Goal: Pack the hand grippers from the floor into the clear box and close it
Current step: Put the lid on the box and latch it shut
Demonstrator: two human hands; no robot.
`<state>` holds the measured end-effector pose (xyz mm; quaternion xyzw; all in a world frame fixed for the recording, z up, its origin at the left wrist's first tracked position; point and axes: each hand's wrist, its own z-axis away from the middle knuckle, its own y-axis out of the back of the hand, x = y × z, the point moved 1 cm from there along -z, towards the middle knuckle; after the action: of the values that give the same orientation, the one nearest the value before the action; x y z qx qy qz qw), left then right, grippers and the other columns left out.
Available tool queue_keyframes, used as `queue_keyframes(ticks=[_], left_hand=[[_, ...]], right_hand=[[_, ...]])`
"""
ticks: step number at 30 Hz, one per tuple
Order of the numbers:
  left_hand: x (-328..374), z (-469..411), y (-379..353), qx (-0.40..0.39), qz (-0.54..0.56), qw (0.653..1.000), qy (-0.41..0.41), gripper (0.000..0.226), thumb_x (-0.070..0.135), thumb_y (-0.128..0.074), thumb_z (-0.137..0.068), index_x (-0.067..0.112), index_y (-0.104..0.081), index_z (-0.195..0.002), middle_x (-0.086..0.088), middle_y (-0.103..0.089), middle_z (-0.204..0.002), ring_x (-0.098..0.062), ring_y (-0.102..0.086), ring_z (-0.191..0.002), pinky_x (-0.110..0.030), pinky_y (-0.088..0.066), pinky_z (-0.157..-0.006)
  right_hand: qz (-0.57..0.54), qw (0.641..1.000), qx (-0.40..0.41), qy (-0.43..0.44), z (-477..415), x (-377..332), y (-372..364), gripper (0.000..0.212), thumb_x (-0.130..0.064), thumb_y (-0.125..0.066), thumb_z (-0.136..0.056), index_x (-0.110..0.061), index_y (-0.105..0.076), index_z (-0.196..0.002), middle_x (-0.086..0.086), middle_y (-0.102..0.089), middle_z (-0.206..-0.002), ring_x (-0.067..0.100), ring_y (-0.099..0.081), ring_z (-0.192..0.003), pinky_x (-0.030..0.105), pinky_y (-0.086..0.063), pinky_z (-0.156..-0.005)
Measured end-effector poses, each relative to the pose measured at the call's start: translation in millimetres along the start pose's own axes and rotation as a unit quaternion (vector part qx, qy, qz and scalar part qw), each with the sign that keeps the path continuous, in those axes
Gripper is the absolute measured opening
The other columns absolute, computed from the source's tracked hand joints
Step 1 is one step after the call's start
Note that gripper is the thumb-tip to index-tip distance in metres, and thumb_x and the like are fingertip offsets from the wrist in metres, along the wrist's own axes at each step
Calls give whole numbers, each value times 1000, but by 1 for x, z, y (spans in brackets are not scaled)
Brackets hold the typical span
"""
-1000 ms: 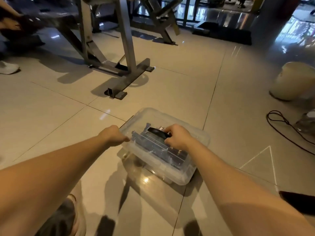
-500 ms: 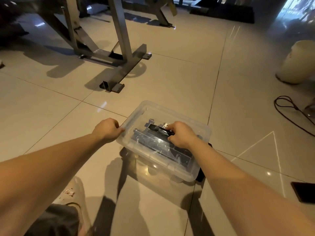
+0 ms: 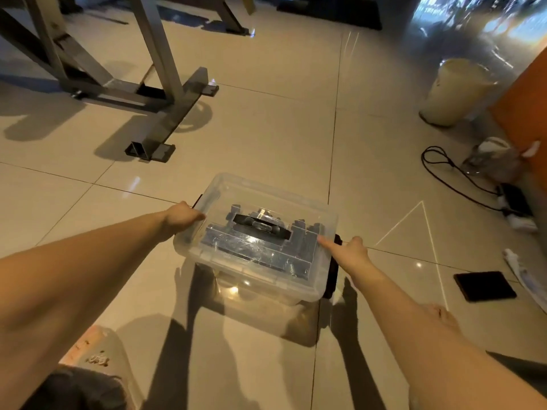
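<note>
Head: clear box, glossy floor, perhaps gym.

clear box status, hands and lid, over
Left hand grips clear box left end. Right hand at right-end black latch, one digit on lid, grip unclear. Hand grippers inside, lid on.

Hand grippers in clear box on floor; metal frame behind, cable right

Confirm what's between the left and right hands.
Head view: only the clear box, lid on; left hand grips its left edge, right hand touches its right edge.
</note>
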<state>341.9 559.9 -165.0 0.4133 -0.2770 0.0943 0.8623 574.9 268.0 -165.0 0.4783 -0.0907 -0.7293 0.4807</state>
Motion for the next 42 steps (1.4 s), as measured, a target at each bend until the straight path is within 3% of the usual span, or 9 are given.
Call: queue_keyframes(ticks=[2, 5, 8, 10, 17, 25, 30, 38, 42], left_hand=[[3, 2, 1, 3, 17, 1000, 9, 49, 21, -63, -96, -11, -49, -131, -19, -56, -122, -33, -53, -100, -38, -45, -81], [0, 6, 5, 6, 34, 999, 26, 53, 28, -71, -92, -10, -54, -125, -17, -58, -113, -32, -57, -97, -38, -47, -76], [-10, 10, 10, 7, 48, 998, 37, 64, 42, -77, -84, -7, -59, -122, -16, -63, -115, -34, -63, -97, -39, -54, -73], [-18, 6, 13, 21, 50, 998, 40, 69, 47, -81, -77, -2, -62, -121, -16, -63, -117, -35, -66, -95, -42, -60, -77], [0, 34, 12, 45, 82, 995, 15, 60, 19, -79, -84, 6, -38, -125, -14, -50, -115, -31, -55, -102, -43, -51, -79], [-7, 35, 3, 51, 106, 992, -51, 60, 14, -73, -91, 9, -50, -145, -11, -60, -133, -25, -55, -105, -34, -46, -91], [-5, 41, -4, 57, 89, 992, -66, 60, 11, -69, -93, 10, -46, -149, -11, -60, -138, -31, -60, -115, -47, -47, -106], [-23, 69, -19, 19, 51, 993, -106, 61, 13, -67, -94, 14, -43, -150, -11, -62, -133, -33, -61, -112, -53, -49, -103], [-38, 95, -27, -31, 49, 992, -108, 61, 9, -65, -92, 12, -43, -149, -12, -61, -131, -33, -60, -111, -46, -51, -98]], right_hand=[[-124, 987, -79, -65, 7, 10, -9, 80, -56, -75, -81, -4, -48, -135, 8, -62, -113, 21, -60, -91, 30, -44, -67], [-173, 981, -71, -52, 10, 19, -16, 63, -51, -78, -81, -4, -58, -119, 9, -68, -101, 20, -63, -82, 29, -42, -56], [-180, 983, -31, -18, 11, 16, -15, 43, -41, -81, -81, -10, -58, -101, 9, -66, -96, 22, -63, -80, 34, -49, -61], [-132, 991, 2, 7, 10, 14, -15, 34, -39, -80, -82, -18, -54, -89, 8, -66, -94, 25, -65, -83, 44, -57, -75], [20, 997, 46, 66, 6, 11, -24, 33, -44, -65, -93, -15, -56, -107, 9, -66, -101, 31, -65, -91, 47, -57, -83], [-15, 993, 72, 88, 0, 20, -30, 23, -36, -64, -95, -18, -55, -104, 5, -65, -95, 29, -65, -86, 45, -58, -79], [10, 992, 83, 98, 6, 27, -30, 24, -35, -59, -97, -15, -63, -109, 8, -69, -97, 29, -67, -84, 42, -58, -74], [20, 992, 101, 67, 39, 54, -22, 28, -31, -54, -99, -10, -63, -115, 9, -68, -100, 29, -64, -84, 33, -51, -66], [17, 996, 90, 20, 68, 76, -19, 27, -28, -53, -100, -10, -57, -119, 7, -63, -101, 28, -63, -88, 40, -56, -76]])
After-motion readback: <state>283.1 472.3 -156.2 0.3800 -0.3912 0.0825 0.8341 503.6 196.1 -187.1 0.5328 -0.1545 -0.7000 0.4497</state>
